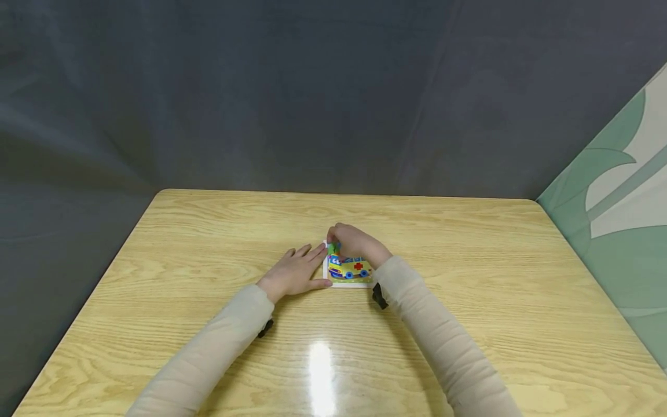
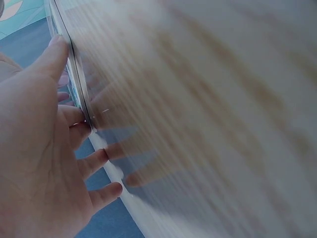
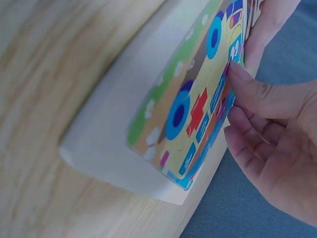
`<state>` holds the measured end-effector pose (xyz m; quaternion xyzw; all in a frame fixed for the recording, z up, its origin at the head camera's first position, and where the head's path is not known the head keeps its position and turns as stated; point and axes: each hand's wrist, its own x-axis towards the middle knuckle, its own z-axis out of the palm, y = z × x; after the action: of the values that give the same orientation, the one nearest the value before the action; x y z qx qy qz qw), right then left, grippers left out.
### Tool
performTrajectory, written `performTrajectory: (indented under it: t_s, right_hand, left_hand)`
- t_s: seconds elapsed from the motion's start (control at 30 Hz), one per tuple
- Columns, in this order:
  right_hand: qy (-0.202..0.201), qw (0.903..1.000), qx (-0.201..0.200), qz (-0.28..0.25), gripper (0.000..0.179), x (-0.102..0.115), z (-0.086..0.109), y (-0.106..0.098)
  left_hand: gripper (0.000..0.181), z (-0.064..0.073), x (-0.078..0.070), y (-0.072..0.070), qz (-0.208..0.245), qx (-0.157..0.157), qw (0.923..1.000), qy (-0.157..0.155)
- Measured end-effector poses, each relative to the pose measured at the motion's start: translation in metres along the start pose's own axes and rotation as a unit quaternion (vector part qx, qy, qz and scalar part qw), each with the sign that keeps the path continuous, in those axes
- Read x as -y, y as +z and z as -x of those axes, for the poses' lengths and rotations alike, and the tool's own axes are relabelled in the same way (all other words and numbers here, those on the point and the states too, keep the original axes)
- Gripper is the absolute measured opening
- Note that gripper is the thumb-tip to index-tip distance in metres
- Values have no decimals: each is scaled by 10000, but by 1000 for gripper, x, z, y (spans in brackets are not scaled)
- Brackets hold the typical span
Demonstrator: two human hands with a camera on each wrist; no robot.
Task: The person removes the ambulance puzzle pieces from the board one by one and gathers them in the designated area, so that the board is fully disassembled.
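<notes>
A small jigsaw picture of a yellow ambulance (image 1: 350,270), with a red cross and blue wheels, lies in a white tray (image 1: 356,285) on the table. My left hand (image 1: 297,273) lies along the tray's left side, fingers spread, thumb and fingertips at its edge. Over the picture's upper left bends my right hand (image 1: 356,241), fingers curled; it seems to pinch a green puzzle piece (image 1: 334,248) between thumb and fingers. In the right wrist view the thumb (image 3: 247,88) touches the picture's surface, and what lies behind it is hidden.
The wooden table (image 1: 208,231) shows a bright reflection near its front. A dark curtain (image 1: 292,92) hangs behind, and a green and white patterned panel (image 1: 615,231) stands at the right. A dark band (image 1: 380,296) sits under the right wrist.
</notes>
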<state>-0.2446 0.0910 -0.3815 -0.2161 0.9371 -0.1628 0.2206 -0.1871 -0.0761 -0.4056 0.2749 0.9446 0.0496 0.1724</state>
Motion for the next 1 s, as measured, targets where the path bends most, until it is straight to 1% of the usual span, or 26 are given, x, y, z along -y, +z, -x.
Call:
performTrajectory:
  t_s: [0.33,0.5,0.73,1.0]
  right_hand:
    - [-212,9996,-131,-134,37,-2,5,0]
    - [-371,9989,-290,30,35,-5,7,2]
    - [-511,9975,-448,184,36,-9,6,4]
    - [-654,9963,-520,185,37,-14,4,5]
  left_hand:
    - [81,-1,1,2,-24,-46,10000,-3]
    - [82,0,1,3,13,-33,10000,-63]
    - [81,1,1,2,47,-51,9999,-84]
    - [81,0,1,2,30,-31,9999,-93]
